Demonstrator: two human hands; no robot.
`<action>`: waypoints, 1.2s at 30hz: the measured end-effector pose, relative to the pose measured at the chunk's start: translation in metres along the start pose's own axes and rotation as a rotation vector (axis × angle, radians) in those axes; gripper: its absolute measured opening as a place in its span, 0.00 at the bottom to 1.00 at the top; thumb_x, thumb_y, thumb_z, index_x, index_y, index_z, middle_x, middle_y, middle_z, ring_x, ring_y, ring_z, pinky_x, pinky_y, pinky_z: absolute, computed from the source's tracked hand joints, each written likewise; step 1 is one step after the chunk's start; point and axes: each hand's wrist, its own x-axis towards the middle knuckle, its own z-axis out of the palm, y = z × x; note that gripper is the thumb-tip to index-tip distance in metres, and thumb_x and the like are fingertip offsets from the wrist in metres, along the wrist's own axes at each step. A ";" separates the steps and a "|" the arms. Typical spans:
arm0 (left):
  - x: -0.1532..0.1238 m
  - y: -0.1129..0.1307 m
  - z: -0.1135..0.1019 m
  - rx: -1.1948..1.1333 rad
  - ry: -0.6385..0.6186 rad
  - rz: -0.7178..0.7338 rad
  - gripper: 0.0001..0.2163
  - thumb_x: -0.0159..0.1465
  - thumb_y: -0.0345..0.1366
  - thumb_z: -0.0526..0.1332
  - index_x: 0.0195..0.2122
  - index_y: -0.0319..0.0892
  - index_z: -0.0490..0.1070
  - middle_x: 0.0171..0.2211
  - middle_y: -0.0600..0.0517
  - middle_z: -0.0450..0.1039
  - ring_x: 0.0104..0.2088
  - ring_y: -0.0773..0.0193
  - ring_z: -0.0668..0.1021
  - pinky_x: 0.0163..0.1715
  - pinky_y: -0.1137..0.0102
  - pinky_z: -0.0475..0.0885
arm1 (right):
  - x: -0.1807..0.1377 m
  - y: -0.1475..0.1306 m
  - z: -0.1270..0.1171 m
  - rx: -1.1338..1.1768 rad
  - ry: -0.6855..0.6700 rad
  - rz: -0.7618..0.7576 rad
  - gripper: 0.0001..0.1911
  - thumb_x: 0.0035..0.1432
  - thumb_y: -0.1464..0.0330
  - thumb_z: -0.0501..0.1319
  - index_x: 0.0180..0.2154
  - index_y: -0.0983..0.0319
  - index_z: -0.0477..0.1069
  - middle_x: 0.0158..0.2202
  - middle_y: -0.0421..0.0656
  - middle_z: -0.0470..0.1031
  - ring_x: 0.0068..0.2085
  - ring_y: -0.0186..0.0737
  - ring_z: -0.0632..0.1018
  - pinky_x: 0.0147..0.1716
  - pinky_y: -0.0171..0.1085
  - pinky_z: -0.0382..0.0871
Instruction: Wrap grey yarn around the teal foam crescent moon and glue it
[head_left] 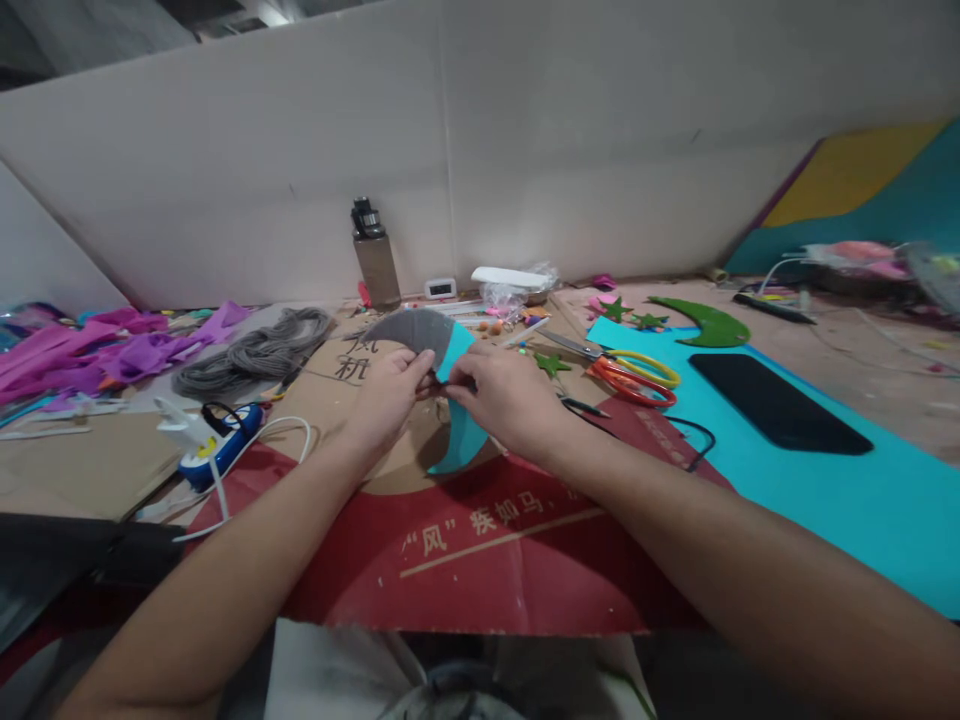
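Note:
A crescent-shaped piece (466, 437), grey along its upper curve and turquoise down its right side, stands over the cardboard. My left hand (401, 390) pinches at its inner edge, thumb and fingers pressed together. Close against it, my right hand (502, 395) also has its fingers closed on the crescent's turquoise part. The fingertips almost meet, and whatever small detail lies between them is hidden. Beneath both hands lies a brown and red cardboard sheet (517, 570) with printed Chinese characters.
Right of my hands lie scissors (634, 380), a black phone (776, 400) on a turquoise sheet (862, 510), a green crescent (709, 322) and green stars. Leftward are grey cord (251, 355), a blue power strip (217, 450) and purple scraps (150, 350). A dark bottle (377, 265) stands behind.

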 end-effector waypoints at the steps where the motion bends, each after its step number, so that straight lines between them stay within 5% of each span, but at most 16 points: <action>1: 0.001 0.002 0.000 -0.026 0.021 -0.007 0.16 0.56 0.41 0.65 0.20 0.41 0.59 0.16 0.59 0.58 0.19 0.73 0.65 0.24 0.74 0.66 | 0.000 0.001 0.001 0.040 0.018 0.002 0.06 0.57 0.65 0.61 0.34 0.60 0.74 0.36 0.44 0.74 0.37 0.40 0.73 0.34 0.37 0.61; 8: -0.001 0.011 0.003 -0.097 0.027 -0.037 0.15 0.57 0.38 0.65 0.20 0.41 0.59 0.16 0.58 0.60 0.19 0.73 0.68 0.26 0.74 0.70 | 0.002 0.007 0.012 0.092 0.134 -0.046 0.06 0.55 0.69 0.61 0.37 0.62 0.71 0.40 0.47 0.70 0.44 0.43 0.69 0.42 0.39 0.62; 14: 0.003 0.008 0.003 -0.118 0.010 -0.046 0.16 0.54 0.40 0.66 0.20 0.41 0.58 0.15 0.59 0.59 0.19 0.72 0.68 0.28 0.72 0.71 | 0.005 0.004 0.011 0.064 0.095 -0.050 0.04 0.56 0.71 0.56 0.31 0.62 0.70 0.36 0.47 0.72 0.40 0.43 0.70 0.39 0.38 0.61; 21: 0.003 0.005 0.002 -0.063 0.007 -0.022 0.18 0.52 0.42 0.68 0.18 0.42 0.58 0.15 0.58 0.60 0.20 0.70 0.69 0.29 0.68 0.71 | 0.004 -0.002 0.004 0.193 0.037 0.126 0.05 0.56 0.73 0.53 0.34 0.62 0.65 0.27 0.41 0.70 0.28 0.36 0.68 0.28 0.35 0.56; 30: 0.001 0.005 0.002 -0.050 -0.042 -0.062 0.14 0.56 0.38 0.64 0.21 0.42 0.60 0.16 0.58 0.63 0.19 0.70 0.70 0.25 0.71 0.70 | 0.008 0.014 0.000 0.205 0.189 -0.079 0.02 0.58 0.72 0.57 0.34 0.63 0.68 0.33 0.43 0.70 0.34 0.37 0.68 0.35 0.35 0.59; 36: 0.003 0.006 -0.001 -0.073 0.023 -0.005 0.14 0.56 0.39 0.65 0.23 0.41 0.60 0.17 0.59 0.62 0.19 0.73 0.70 0.28 0.73 0.71 | 0.004 0.009 0.003 0.196 0.155 -0.080 0.05 0.58 0.70 0.60 0.33 0.61 0.74 0.35 0.44 0.70 0.35 0.37 0.69 0.35 0.36 0.60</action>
